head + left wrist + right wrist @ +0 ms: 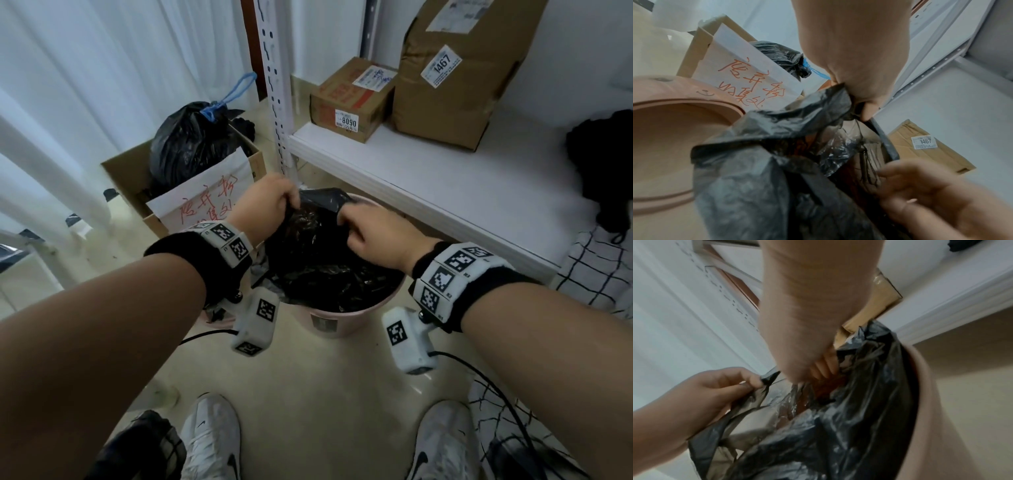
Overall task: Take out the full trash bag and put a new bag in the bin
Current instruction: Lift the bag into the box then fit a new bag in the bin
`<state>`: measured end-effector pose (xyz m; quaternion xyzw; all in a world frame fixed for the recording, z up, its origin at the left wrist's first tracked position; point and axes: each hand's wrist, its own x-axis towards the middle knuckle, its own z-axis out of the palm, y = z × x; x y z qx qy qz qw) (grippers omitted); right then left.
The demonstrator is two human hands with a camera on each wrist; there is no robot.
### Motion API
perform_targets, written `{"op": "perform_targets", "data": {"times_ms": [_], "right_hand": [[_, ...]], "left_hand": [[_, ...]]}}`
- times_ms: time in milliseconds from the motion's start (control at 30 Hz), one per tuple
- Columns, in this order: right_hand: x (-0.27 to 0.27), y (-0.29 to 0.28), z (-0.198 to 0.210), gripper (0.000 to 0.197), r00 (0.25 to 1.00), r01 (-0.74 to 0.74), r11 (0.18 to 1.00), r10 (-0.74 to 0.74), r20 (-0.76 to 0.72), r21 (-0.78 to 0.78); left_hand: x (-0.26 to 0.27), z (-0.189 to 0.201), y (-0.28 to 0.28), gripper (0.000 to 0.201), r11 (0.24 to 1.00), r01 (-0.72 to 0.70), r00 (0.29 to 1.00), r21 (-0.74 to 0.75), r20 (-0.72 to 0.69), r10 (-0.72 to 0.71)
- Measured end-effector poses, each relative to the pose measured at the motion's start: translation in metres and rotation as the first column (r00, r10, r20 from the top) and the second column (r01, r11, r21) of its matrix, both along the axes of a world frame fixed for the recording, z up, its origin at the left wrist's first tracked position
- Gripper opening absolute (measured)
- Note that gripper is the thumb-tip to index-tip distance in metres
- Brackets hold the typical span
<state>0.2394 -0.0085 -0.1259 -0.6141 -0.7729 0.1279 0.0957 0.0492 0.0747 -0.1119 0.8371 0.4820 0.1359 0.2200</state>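
Note:
A pink bin (346, 322) stands on the floor in front of my feet, with a full black trash bag (318, 267) in it. My left hand (291, 202) pinches the bag's rim on the left side, lifted above the bin. My right hand (346, 222) grips the opposite rim with curled fingers. In the left wrist view my left hand (857, 104) holds a bunched fold of the bag (766, 170) beside the bin (674, 129). In the right wrist view my right hand (822, 371) curls into the bag (849, 426). Brownish rubbish shows in the open mouth.
Left of the bin is a cardboard box (130, 171) holding a tied black bag with a blue drawstring (191, 144) and a paper sign (205, 195). A white shelf (445, 178) with two parcels (352, 99) overhangs the bin's far side. Cables trail across the floor on the right.

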Motion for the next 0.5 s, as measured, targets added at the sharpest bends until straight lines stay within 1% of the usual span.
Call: {"op": "perform_targets", "data": {"times_ms": [33,67,100,133,167,200,233,267,300,333,400,467,500], "right_hand": [[-0.002,0.001,-0.004,0.042,0.999,0.006,0.991,0.001,0.049,-0.135],[-0.001,0.002,-0.009,0.053,0.991,0.065,0.973,-0.037,0.130,-0.220],[0.001,0.002,-0.012,0.061,0.972,0.148,0.957,-0.093,0.217,-0.249],[0.005,0.002,-0.014,0.063,0.941,0.238,0.941,-0.162,0.298,-0.241],[0.010,0.002,-0.014,0.061,0.915,0.306,0.930,-0.228,0.332,-0.202],[0.014,0.003,-0.013,0.055,0.909,0.341,0.929,-0.285,0.305,-0.147],[0.019,0.004,-0.013,0.047,0.918,0.339,0.938,-0.313,0.244,-0.070],[0.023,0.004,-0.013,0.040,0.935,0.300,0.954,-0.300,0.192,0.028],[0.025,0.004,-0.012,0.035,0.949,0.230,0.963,-0.254,0.184,0.143],[0.028,0.003,-0.011,0.033,0.951,0.155,0.961,-0.208,0.227,0.231],[0.034,0.006,-0.014,0.040,0.931,0.055,0.937,-0.173,0.321,0.346],[0.037,0.009,-0.019,0.051,0.908,0.099,0.972,-0.176,0.381,0.213],[0.038,0.010,-0.021,0.054,0.892,0.166,0.982,-0.190,0.409,0.095]], "left_hand": [[0.001,0.002,0.001,0.034,0.999,0.032,0.999,-0.008,-0.034,-0.032],[0.001,0.003,0.002,0.034,0.998,0.053,0.996,-0.021,-0.068,-0.054],[0.002,0.004,0.003,0.033,0.997,0.062,0.993,-0.037,-0.103,-0.065],[0.002,0.003,0.005,0.033,0.997,0.061,0.988,-0.051,-0.136,-0.068],[0.002,0.003,0.006,0.036,0.996,0.056,0.983,-0.063,-0.171,-0.066],[0.002,0.002,0.008,0.041,0.996,0.048,0.976,-0.079,-0.209,-0.063],[0.001,-0.001,0.011,0.044,0.994,0.037,0.969,-0.106,-0.241,-0.061],[0.001,-0.003,0.014,0.046,0.990,0.019,0.963,-0.140,-0.263,-0.055],[0.001,-0.006,0.017,0.048,0.986,-0.002,0.961,-0.168,-0.272,-0.045],[0.002,-0.011,0.021,0.050,0.983,-0.019,0.962,-0.183,-0.271,-0.032],[0.005,-0.018,0.027,0.051,0.984,-0.023,0.958,-0.175,-0.285,-0.028],[0.012,-0.023,0.031,0.052,0.989,0.003,0.943,-0.151,-0.328,-0.053],[0.015,-0.024,0.032,0.053,0.990,0.013,0.935,-0.143,-0.350,-0.063]]}}
